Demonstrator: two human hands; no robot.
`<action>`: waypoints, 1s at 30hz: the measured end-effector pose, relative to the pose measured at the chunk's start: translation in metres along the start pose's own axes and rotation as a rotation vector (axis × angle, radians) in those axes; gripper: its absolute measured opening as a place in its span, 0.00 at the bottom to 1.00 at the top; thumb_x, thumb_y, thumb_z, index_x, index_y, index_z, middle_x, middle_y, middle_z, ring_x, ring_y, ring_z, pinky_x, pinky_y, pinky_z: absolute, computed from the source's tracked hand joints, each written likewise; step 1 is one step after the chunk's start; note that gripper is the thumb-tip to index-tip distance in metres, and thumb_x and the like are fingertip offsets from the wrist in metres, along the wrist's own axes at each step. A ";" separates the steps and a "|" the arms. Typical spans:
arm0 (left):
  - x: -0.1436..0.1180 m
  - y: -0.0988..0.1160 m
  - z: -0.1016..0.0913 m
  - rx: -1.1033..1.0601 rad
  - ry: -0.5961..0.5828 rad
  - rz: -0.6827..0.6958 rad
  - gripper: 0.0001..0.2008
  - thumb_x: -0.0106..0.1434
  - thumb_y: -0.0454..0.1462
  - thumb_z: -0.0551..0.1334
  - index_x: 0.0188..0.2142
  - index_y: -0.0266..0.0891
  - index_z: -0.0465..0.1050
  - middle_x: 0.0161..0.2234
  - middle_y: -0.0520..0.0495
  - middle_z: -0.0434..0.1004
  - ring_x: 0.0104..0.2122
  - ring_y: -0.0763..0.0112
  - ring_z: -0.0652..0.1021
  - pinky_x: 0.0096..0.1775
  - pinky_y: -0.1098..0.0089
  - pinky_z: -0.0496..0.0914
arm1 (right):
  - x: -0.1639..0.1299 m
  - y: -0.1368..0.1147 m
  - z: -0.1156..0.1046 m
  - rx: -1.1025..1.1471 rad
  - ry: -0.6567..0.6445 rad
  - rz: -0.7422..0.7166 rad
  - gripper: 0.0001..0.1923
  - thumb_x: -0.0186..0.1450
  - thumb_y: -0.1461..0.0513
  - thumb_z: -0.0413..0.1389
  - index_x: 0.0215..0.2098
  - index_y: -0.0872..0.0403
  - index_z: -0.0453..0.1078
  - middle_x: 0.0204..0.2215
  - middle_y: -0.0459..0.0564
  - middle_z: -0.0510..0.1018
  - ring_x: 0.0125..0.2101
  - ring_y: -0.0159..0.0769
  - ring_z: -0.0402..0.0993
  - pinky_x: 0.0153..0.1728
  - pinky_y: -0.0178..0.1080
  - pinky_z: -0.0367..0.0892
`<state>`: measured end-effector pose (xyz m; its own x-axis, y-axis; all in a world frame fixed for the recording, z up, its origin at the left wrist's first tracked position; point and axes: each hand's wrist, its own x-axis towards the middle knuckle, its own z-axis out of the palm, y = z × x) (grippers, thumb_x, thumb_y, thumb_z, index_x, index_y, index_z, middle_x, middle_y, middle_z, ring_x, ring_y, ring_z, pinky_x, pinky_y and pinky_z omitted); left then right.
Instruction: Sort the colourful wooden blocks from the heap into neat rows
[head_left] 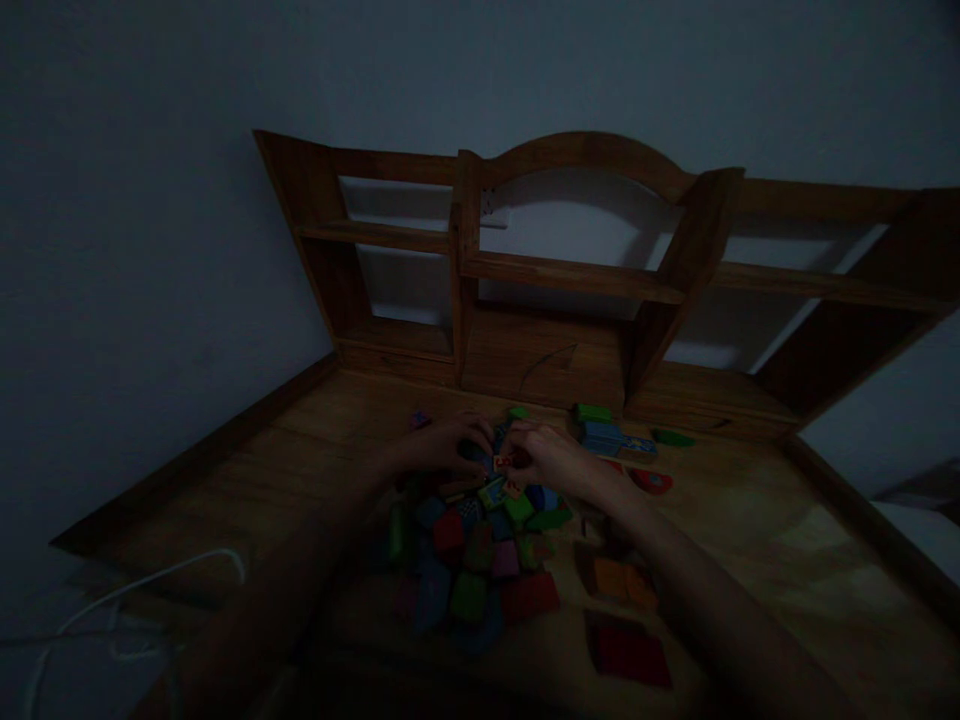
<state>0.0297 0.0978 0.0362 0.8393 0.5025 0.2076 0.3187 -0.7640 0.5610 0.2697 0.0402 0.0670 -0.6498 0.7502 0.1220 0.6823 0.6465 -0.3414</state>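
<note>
While both hands, left hand [446, 445], right hand [551, 460], curl onto block pile [472, 550], grip unclear; green blocks [594, 412], shelf unit [570, 270] behind pile, white cable [135, 590] left of pile.

A dim room: a wooden desk [750, 520] with a shelved hutch [577, 270] against a plain wall [150, 200].

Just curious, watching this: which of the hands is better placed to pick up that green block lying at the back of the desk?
Probably the right hand. The green block lies just beyond it on that side, while the left hand rests on the far side of the block pile.
</note>
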 end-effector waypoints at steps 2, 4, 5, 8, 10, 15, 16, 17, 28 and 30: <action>-0.002 0.001 0.002 -0.003 0.024 -0.007 0.11 0.62 0.42 0.71 0.44 0.44 0.82 0.51 0.45 0.75 0.56 0.61 0.73 0.61 0.61 0.64 | 0.000 -0.002 0.000 -0.003 -0.008 0.001 0.03 0.65 0.64 0.63 0.38 0.53 0.77 0.43 0.52 0.79 0.44 0.40 0.75 0.45 0.39 0.66; -0.004 0.000 0.003 -0.002 0.038 -0.009 0.11 0.61 0.42 0.71 0.43 0.44 0.81 0.50 0.45 0.76 0.55 0.61 0.74 0.60 0.61 0.65 | -0.001 -0.004 0.000 -0.017 -0.017 0.009 0.02 0.65 0.63 0.63 0.37 0.54 0.76 0.42 0.52 0.80 0.44 0.41 0.75 0.45 0.39 0.67; -0.004 -0.001 0.004 -0.001 0.038 -0.005 0.11 0.60 0.41 0.71 0.43 0.44 0.81 0.49 0.45 0.76 0.54 0.61 0.74 0.59 0.61 0.66 | -0.001 -0.005 -0.001 -0.024 -0.023 0.020 0.03 0.65 0.63 0.64 0.37 0.54 0.76 0.41 0.52 0.80 0.44 0.42 0.75 0.44 0.40 0.67; -0.005 -0.003 0.004 0.017 0.023 -0.004 0.12 0.58 0.38 0.71 0.42 0.42 0.79 0.47 0.46 0.76 0.53 0.60 0.74 0.57 0.61 0.67 | -0.003 -0.005 -0.003 -0.015 -0.045 0.045 0.03 0.64 0.63 0.64 0.37 0.53 0.76 0.40 0.51 0.79 0.42 0.41 0.76 0.42 0.39 0.67; -0.007 -0.001 0.004 0.028 0.010 -0.026 0.13 0.56 0.36 0.71 0.42 0.42 0.78 0.48 0.46 0.76 0.53 0.58 0.73 0.56 0.61 0.68 | -0.004 -0.004 -0.005 0.003 -0.052 0.045 0.03 0.64 0.64 0.64 0.37 0.53 0.76 0.39 0.51 0.79 0.42 0.40 0.76 0.42 0.38 0.67; -0.010 0.007 0.002 0.045 -0.002 -0.133 0.16 0.53 0.36 0.72 0.43 0.42 0.77 0.51 0.45 0.72 0.54 0.58 0.73 0.55 0.62 0.69 | -0.002 0.001 -0.004 0.037 -0.065 0.040 0.04 0.64 0.65 0.63 0.38 0.54 0.75 0.40 0.51 0.79 0.42 0.39 0.76 0.42 0.37 0.66; -0.010 0.008 0.002 0.052 -0.005 -0.152 0.16 0.54 0.36 0.72 0.43 0.42 0.76 0.51 0.45 0.72 0.53 0.58 0.73 0.55 0.62 0.69 | -0.002 0.001 -0.003 0.043 -0.068 0.042 0.04 0.64 0.65 0.63 0.38 0.54 0.75 0.40 0.51 0.79 0.42 0.38 0.76 0.42 0.36 0.66; -0.010 0.008 0.002 0.055 -0.006 -0.162 0.16 0.54 0.37 0.72 0.43 0.42 0.76 0.50 0.45 0.72 0.53 0.58 0.73 0.55 0.62 0.68 | -0.002 0.002 -0.003 0.049 -0.071 0.043 0.05 0.63 0.66 0.63 0.38 0.53 0.74 0.40 0.51 0.79 0.42 0.38 0.76 0.42 0.36 0.66; -0.008 0.003 0.001 0.031 -0.029 -0.130 0.11 0.59 0.41 0.71 0.42 0.45 0.81 0.44 0.48 0.77 0.51 0.60 0.74 0.54 0.63 0.68 | -0.002 0.020 -0.002 0.168 -0.028 -0.006 0.11 0.62 0.71 0.59 0.39 0.52 0.74 0.35 0.45 0.80 0.35 0.34 0.76 0.36 0.33 0.65; -0.008 0.003 0.000 0.026 -0.014 -0.112 0.11 0.60 0.41 0.71 0.42 0.43 0.81 0.43 0.47 0.77 0.50 0.60 0.74 0.54 0.62 0.68 | -0.001 0.022 -0.002 0.177 -0.017 -0.009 0.09 0.63 0.71 0.59 0.38 0.53 0.75 0.34 0.45 0.81 0.35 0.34 0.76 0.37 0.33 0.65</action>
<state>0.0238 0.0910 0.0360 0.8039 0.5795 0.1335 0.4218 -0.7139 0.5590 0.2860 0.0544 0.0608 -0.6627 0.7407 0.1103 0.6074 0.6178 -0.4994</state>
